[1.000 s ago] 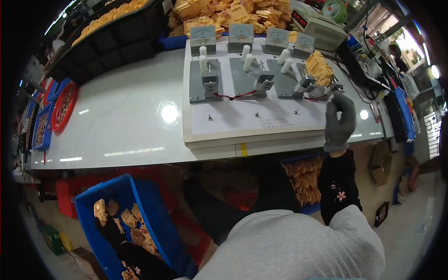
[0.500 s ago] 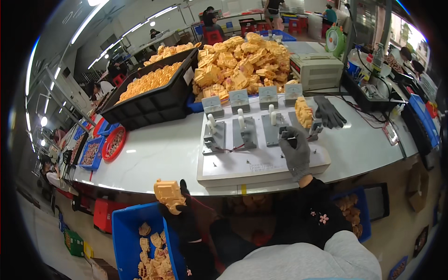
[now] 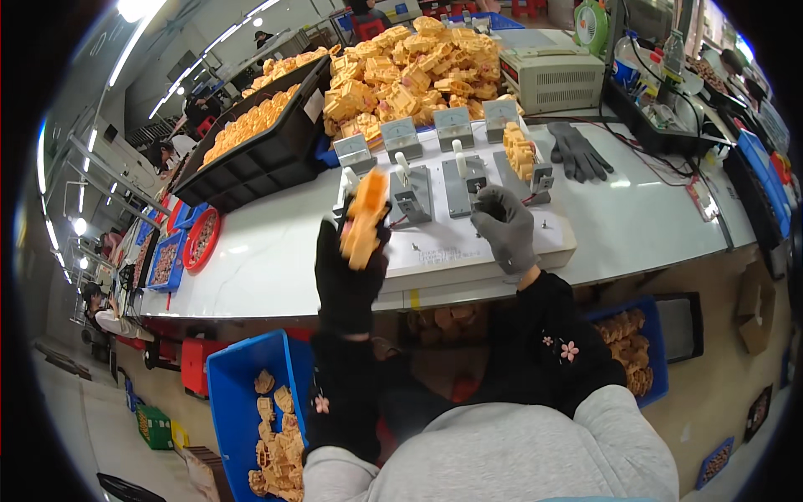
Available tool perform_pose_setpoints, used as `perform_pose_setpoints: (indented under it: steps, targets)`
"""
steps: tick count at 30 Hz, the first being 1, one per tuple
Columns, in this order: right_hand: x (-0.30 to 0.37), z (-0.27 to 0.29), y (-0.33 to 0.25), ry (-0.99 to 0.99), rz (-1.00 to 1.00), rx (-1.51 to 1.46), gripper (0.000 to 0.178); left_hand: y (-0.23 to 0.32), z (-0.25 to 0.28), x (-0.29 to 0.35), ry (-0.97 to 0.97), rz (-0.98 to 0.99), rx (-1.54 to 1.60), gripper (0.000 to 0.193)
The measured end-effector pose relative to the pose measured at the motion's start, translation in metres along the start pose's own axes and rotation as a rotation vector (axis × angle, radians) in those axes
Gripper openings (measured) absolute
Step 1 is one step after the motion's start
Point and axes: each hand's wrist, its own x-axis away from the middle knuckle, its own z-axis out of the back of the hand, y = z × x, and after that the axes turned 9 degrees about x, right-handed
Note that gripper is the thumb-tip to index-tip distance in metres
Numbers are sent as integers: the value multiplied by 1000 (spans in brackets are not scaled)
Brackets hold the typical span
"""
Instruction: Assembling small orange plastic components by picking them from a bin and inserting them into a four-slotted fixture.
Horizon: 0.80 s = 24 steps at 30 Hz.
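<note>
My left hand (image 3: 350, 272), in a black glove, grips an orange plastic part (image 3: 366, 219), blocky like a toy vehicle body. It is raised over the front left of a white test board (image 3: 456, 258) and hides part of the leftmost station. My right hand (image 3: 508, 230), in a grey glove, has its fingers curled together by the third clamp (image 3: 461, 186); what they hold, if anything, is hidden. Another orange part (image 3: 519, 152) stands upright at the rightmost station. Small grey meters (image 3: 452, 129) line the board's back edge, with white-handled toggle clamps in front.
Behind the board rises a pile of orange parts (image 3: 410, 71), beside a black crate (image 3: 251, 155) of more. A loose grey glove (image 3: 579, 152) and a beige instrument box (image 3: 554, 81) lie at the right. Below the table edge, a blue bin (image 3: 230, 397) holds orange parts.
My left hand has lifted the orange part from above the blue bin up over the board. My right hand stays by the clamps, its fingers more curled. The view has tilted down slightly.
</note>
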Motion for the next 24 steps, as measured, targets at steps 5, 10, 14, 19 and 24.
perform_pose_setpoints:
  steps: [5,10,14,19,24]
  targets:
    - [1,5,3,16,-2,105,29,-15,-40,-83,-167,61,11,59]
    - [4,-3,3,11,100,145,30,-59,-45,-154,-217,-544,-1152,59]
    - [3,6,6,44,72,183,31,-73,-72,-164,-289,-389,-1356,50]
    - [4,-4,3,4,25,158,30,-60,-89,-144,-257,28,-1707,57]
    - [3,5,-2,56,128,185,34,-63,-89,-144,-474,281,-1262,43]
